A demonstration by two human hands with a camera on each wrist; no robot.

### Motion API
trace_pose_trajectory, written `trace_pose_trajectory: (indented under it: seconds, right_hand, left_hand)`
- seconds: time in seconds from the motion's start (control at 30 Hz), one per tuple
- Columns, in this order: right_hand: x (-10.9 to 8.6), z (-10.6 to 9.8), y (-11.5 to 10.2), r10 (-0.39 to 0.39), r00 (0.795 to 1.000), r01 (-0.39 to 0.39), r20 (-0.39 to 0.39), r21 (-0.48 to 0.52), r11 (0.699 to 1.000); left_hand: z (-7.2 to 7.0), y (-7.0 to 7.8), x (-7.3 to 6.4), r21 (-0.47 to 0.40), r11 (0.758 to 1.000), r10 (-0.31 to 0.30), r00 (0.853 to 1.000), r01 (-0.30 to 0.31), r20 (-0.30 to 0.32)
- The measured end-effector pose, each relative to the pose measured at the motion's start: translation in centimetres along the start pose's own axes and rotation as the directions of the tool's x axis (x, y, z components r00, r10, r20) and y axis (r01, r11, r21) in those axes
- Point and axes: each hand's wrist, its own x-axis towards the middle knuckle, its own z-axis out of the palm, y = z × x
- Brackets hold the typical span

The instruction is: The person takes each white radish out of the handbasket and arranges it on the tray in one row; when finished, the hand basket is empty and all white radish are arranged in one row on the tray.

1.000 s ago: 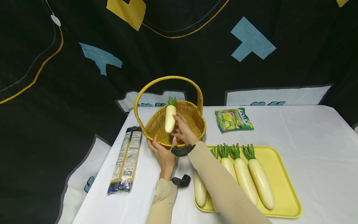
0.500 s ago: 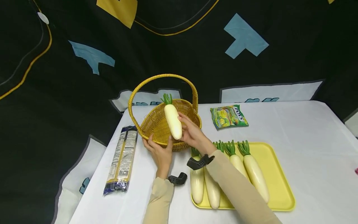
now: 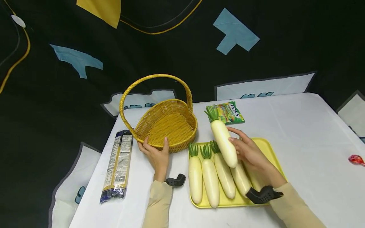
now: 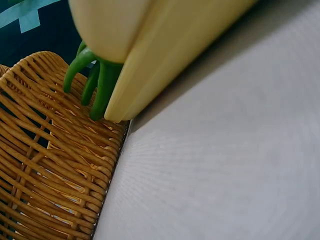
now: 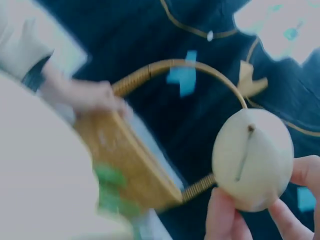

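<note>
My left hand [image 3: 156, 156] holds the near rim of a yellow wicker basket [image 3: 168, 125], thumb over the edge. The basket has a tall arched handle, and its woven wall fills the left of the left wrist view. In my right hand [image 3: 252, 155] is a white radish [image 3: 223, 142] with green leaf stubs, pinched by thumb and fingers and tilted with its leaves toward the back. It hangs over a yellow tray [image 3: 264, 144], where several more white radishes [image 3: 210, 182] lie side by side, leaves away from me. The right wrist view shows the held radish's rounded tip [image 5: 252, 162] up close.
A long clear-and-blue packet [image 3: 117, 166] lies left of the basket. Behind the tray is a green candy bag [image 3: 232, 112], partly covered by the held radish. A small red-wrapped sweet [image 3: 355, 159] sits at the far right of the white-covered table [image 3: 310, 133]. A black curtain hangs behind.
My right hand has carried the radish out of the basket and rightward over the tray. The left hand stays on the basket rim. The head view has shifted right.
</note>
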Motion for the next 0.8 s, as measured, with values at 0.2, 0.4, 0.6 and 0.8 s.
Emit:
trace_pose_trajectory:
  seconds: [0.2,0.4,0.6,0.8]
  right_hand:
    - [-5.0,-4.4,0.0,-0.015,0.989,-0.025,-0.148,-0.263,0.964]
    - [-8.5,-7.5,0.4,0.014,0.965,-0.142,-0.261,-0.482,0.865]
    - [-10.2,-8.5,0.7,0.093,0.934,-0.295,-0.345,-0.595,0.747]
    - [-10.6,-8.0,1.5,0.076,0.927,-0.321,-0.366,-0.674,0.665]
  left_hand:
    - [0.0,-0.2,0.1,0.006,1.0,0.005,1.0,-0.005,-0.016]
    - [0.1,-0.3,0.2,-0.008,1.0,0.018,1.0,-0.018,-0.019]
    - [0.0,-0.4,0.1,-0.012,1.0,0.017,1.0,-0.017,-0.016]
    - [0.1,-0.4,0.1,-0.015,1.0,0.024,1.0,-0.024,-0.006]
